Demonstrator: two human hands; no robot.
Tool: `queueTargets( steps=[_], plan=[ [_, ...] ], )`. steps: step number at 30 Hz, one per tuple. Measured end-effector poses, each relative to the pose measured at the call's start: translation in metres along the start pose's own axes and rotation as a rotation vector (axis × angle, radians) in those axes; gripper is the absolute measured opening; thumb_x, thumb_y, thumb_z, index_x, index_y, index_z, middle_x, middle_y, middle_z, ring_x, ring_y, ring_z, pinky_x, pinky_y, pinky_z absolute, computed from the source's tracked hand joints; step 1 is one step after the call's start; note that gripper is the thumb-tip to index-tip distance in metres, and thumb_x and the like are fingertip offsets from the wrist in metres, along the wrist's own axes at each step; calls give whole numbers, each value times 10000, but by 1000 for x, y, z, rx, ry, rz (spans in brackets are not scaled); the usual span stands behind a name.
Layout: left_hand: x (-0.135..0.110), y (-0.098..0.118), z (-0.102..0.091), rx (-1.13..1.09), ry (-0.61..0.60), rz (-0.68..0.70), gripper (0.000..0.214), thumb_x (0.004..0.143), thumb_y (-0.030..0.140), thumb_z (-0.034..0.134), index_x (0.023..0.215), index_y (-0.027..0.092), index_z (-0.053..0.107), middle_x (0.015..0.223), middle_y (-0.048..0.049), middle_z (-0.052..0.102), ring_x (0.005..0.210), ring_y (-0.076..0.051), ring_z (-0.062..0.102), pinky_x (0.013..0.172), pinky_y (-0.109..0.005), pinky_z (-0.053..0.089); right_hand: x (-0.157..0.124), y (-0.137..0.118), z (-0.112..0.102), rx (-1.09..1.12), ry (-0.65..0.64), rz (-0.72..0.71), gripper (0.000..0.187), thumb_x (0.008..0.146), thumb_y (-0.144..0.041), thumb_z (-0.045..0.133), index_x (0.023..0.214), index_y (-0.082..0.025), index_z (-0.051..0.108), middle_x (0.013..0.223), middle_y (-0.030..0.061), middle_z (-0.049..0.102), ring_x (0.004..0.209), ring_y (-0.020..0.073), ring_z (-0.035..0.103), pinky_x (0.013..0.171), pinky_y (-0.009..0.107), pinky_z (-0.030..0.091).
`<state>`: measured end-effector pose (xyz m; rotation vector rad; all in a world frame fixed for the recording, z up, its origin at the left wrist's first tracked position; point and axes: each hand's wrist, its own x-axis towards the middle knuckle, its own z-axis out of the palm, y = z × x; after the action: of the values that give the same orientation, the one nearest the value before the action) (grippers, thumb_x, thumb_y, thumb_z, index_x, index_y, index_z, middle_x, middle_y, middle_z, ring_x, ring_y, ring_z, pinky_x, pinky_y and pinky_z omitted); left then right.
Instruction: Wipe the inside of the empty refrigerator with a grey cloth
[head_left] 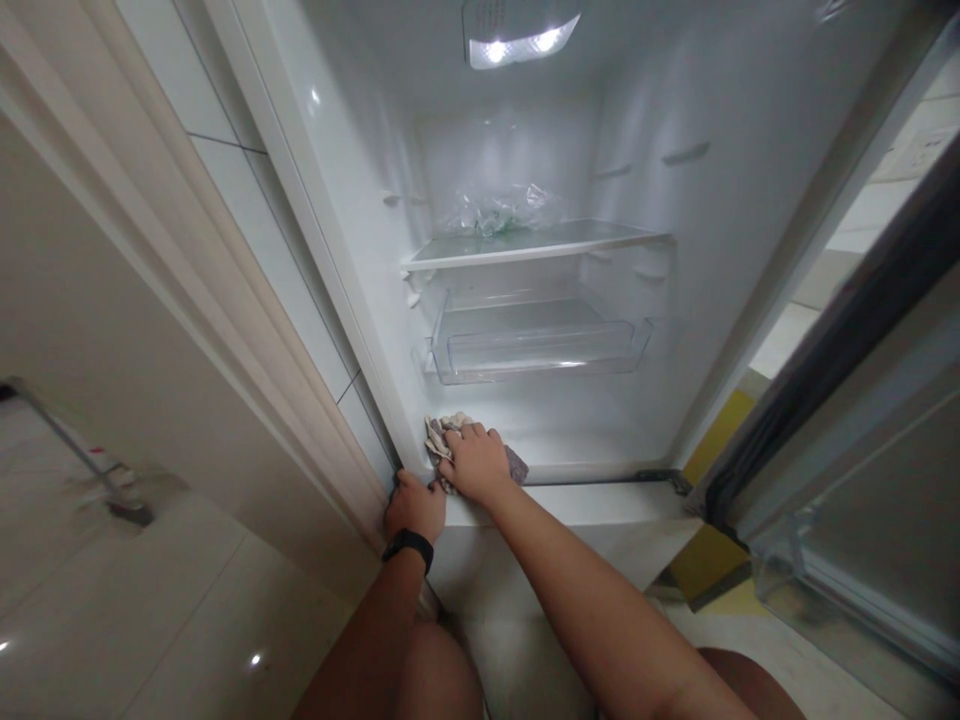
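Observation:
My right hand (480, 462) presses down on a crumpled, patterned cloth (517, 465) at the front left corner of the refrigerator's floor, its fingers curled over the fabric. Beside it, my left hand (416, 507), with a black watch on the wrist, is curled round the lower left front edge of the open refrigerator (585, 505). The left fingertips lie close to the cloth; whether they touch it I cannot tell. Part of the cloth is hidden under my right hand.
Above the hands sit a clear drawer (540, 352) and a glass shelf (517, 240) holding a crumpled clear plastic bag (502, 210). The refrigerator door (885, 480) stands open at the right. On the left is a door frame (225, 300); beyond it, a long-handled floor tool (127, 510).

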<state>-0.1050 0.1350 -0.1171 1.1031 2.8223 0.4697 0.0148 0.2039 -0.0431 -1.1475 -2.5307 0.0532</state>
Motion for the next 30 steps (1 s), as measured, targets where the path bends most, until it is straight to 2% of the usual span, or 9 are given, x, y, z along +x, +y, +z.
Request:
queueTargets(
  steps=[7, 11, 15, 19, 24, 27, 30],
  plan=[
    [0, 0, 0, 20, 6, -1, 431, 946, 495, 470, 1206, 150, 467, 1040, -188, 763, 998, -351, 747, 792, -418, 548, -4, 4, -6, 3, -20, -22, 433, 934, -520, 547, 1264, -254, 634, 1269, 121, 685, 1202, 321, 564, 977, 462, 443],
    [0, -1, 1, 29, 10, 4, 423, 944, 469, 465, 1217, 146, 466, 1043, -190, 765, 1014, -337, 747, 807, -401, 543, -6, 22, -13, -19, -52, -17, 432, 938, -527, 539, 1271, -268, 635, 1337, 118, 667, 1208, 325, 560, 969, 454, 453],
    [0, 0, 2, 20, 11, 2, 418, 950, 450, 438, 1220, 132, 466, 1032, -201, 764, 1032, -351, 745, 805, -408, 544, -12, 61, -24, -77, -73, 70, 438, 957, -514, 515, 1296, -262, 629, 1292, 119, 691, 1175, 320, 577, 953, 431, 459],
    [0, -1, 3, 6, 11, 7, 443, 947, 489, 440, 1212, 135, 469, 1027, -203, 763, 1014, -368, 747, 799, -428, 548, -21, 113, -38, -155, -70, 220, 490, 979, -521, 474, 1382, -263, 582, 1226, 129, 708, 1123, 317, 604, 909, 414, 465],
    [0, 0, 3, 5, 5, -6, 423, 949, 460, 440, 1224, 139, 467, 1033, -203, 764, 990, -353, 752, 796, -415, 549, -36, 174, -54, -235, -49, 436, 546, 986, -569, 442, 1425, -260, 542, 1224, 150, 701, 1107, 337, 629, 882, 429, 475],
    [-1, 1, 2, 8, 6, -11, 424, 946, 447, 442, 1231, 134, 467, 1030, -196, 766, 996, -355, 750, 801, -421, 553, -42, 198, -59, -257, -45, 540, 561, 983, -588, 441, 1412, -244, 555, 1202, 157, 706, 1097, 336, 646, 874, 422, 482],
    [-1, 1, 1, 9, 6, -12, 431, 945, 455, 438, 1229, 133, 468, 1017, -196, 767, 983, -357, 751, 798, -427, 554, -44, 209, -58, -269, -23, 594, 560, 979, -607, 435, 1354, -223, 597, 1174, 160, 713, 1067, 331, 665, 865, 418, 488]
  ],
)
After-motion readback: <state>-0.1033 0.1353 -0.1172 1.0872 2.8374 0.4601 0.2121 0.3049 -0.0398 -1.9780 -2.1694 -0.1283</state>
